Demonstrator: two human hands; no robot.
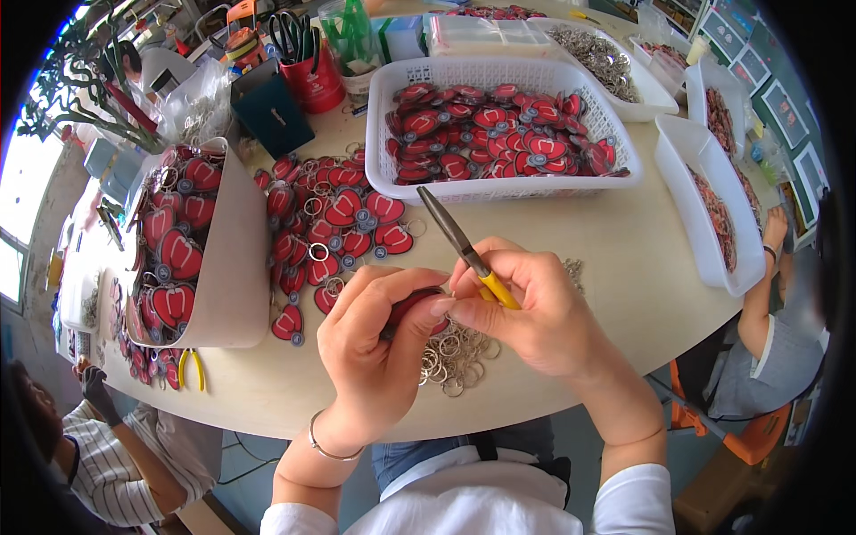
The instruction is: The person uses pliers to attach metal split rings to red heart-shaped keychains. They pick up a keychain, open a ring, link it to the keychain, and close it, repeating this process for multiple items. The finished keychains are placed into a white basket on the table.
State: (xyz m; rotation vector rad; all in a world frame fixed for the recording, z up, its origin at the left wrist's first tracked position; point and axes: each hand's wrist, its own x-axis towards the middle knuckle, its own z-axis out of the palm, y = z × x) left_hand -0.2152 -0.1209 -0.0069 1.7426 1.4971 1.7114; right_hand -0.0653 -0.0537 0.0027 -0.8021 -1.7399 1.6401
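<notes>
Centrally, in the head view, I observe the left hand (370, 330) with its fingers clamped on a red pendant (412, 303), above the near side of the table (637, 267); the right hand (533, 308) has its fingers closed around yellow-handled pliers (451, 232), fingertips just beside the pendant. Metal rings (457, 354) lie heaped below; loose red pendants (342, 209) spread farther left, beside a white basket (508, 189).

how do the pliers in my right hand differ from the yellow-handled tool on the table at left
The pliers are gripped in your right hand; the yellow-handled tool lies on the table.
The pliers show long dark jaws; the tool shows little beyond its two spread handles.
The pliers' handles are partly covered by that hand; the tool's are uncovered.
Both have yellow handles.
</notes>
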